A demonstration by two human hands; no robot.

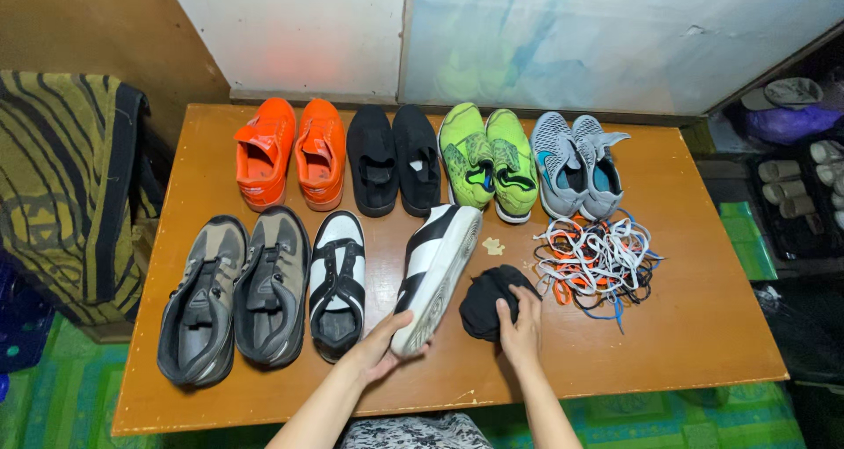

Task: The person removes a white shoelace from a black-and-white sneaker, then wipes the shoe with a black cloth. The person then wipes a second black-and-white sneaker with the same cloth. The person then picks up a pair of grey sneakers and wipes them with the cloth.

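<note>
While the left hand (380, 348) cups the heel end of a black-and-white sneaker (437, 275), fingers curled under the sole and thumb up along its side, the right hand (520, 330) lies flat with fingers spread narrowly on a bundled black cloth (489, 301), pressing it to the wooden table (703, 326).

The held sneaker is tipped onto its side, white sole facing the right hand. Its long axis runs from heel at about 7 o'clock to toe at about 1 o'clock, so it points up and away toward the far row of shoes. It sits near the table's front middle, just beside the cloth, which lies at its 3 o'clock.

At the sneaker's 9 o'clock stands its mate (338, 284), upright, toe toward 12. Further toward 9 o'clock is a grey-brown pair (233, 298).

At 3 o'clock from the cloth sprawls a tangle of white, orange and blue laces (596, 260).

Along the far edge, from 11 to 1 o'clock, stand an orange pair (292, 153), a black pair (395, 160), a lime-green pair (488, 160) and a grey pair (576, 162).

A striped yellow-and-black fabric (61, 194) hangs off the table's left.
</note>
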